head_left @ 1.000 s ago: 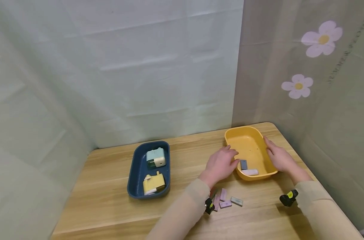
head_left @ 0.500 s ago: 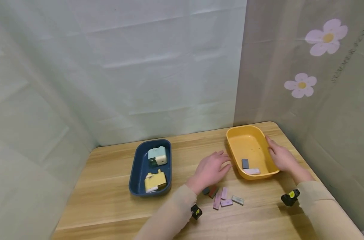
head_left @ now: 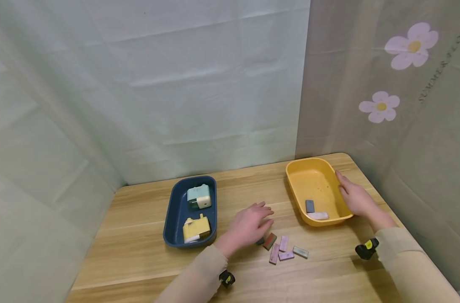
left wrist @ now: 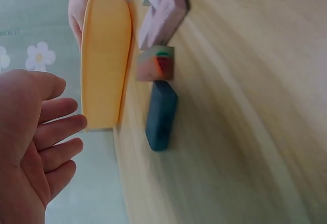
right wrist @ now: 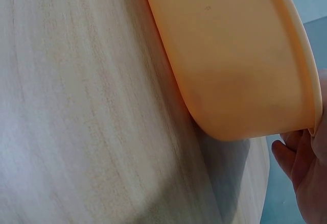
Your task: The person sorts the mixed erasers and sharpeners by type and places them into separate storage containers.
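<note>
The left hand (head_left: 248, 225) lies low over the wooden table (head_left: 139, 235) with its fingers straight and spread, and it holds nothing. Just at 3 o'clock from its fingertips sits a small dark blue eraser (left wrist: 160, 115), a smooth block with soft round corners, and it is not clear if a finger touches it. Right beside that is a little reddish brown eraser (head_left: 269, 241) with a tiny picture on its end. Next come three pale purple erasers (head_left: 283, 249) lying close in a small heap, and a grey-green one (head_left: 300, 252) at 3 o'clock from them. The right hand (head_left: 354, 198) rests with loose, straight fingers flat against the outer wall of the yellow tray (head_left: 296, 168), which is smooth plastic with round corners and stands at 2 o'clock from the erasers. Inside it lie a dark grey eraser (head_left: 309, 205) and a pale pink one (head_left: 318, 216), near its front end. At 9 o'clock from the left hand stands a dark blue tray (head_left: 171, 210) of the same rounded shape. It holds two boxy pencil sharpeners, a light blue one (head_left: 198, 197) at the back and a yellow one (head_left: 195, 229) at the front.
</note>
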`<state>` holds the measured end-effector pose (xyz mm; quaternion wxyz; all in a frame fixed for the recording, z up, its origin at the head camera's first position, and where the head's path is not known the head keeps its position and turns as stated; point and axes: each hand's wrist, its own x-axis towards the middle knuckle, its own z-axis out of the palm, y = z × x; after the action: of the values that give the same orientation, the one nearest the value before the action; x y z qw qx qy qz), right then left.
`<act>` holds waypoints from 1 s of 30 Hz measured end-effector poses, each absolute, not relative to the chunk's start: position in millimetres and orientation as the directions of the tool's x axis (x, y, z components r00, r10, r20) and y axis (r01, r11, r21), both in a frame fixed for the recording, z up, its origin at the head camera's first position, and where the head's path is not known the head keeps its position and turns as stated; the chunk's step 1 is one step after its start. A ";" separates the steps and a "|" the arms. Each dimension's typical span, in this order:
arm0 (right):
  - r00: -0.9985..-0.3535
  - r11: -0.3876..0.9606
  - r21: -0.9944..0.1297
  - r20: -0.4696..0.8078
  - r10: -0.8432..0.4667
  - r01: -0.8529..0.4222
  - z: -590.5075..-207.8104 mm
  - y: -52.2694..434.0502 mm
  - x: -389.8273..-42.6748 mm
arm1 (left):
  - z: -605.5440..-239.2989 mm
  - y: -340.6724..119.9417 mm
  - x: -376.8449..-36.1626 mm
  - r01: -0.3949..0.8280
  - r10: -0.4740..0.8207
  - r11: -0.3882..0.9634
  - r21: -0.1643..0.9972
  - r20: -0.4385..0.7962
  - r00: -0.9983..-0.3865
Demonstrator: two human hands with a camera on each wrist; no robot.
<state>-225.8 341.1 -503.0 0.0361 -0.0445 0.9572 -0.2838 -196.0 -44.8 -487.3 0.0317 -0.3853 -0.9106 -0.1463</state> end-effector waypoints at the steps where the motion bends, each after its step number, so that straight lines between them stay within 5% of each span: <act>1: -0.993 0.835 -0.546 -0.043 -0.106 -0.065 -502.9 341.0 -225.8 | -488.3 -48.4 -194.5 0.703 0.687 0.666 0.249 0.162 -0.708; 15: -0.993 0.830 -0.556 -0.055 -0.103 -0.055 -505.5 341.4 -226.6 | -506.2 -86.9 -176.7 0.580 0.605 0.741 0.338 0.040 -0.795; 30: -0.993 0.829 -0.557 -0.060 -0.101 -0.051 -505.4 342.3 -226.9 | -518.6 -89.0 -168.7 0.490 0.558 0.804 0.337 -0.142 -0.817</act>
<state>-226.9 342.3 -505.4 0.0434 -0.0397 0.9553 -0.2898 -168.7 -89.0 -518.6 -0.1179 -0.2782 -0.9423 -0.1443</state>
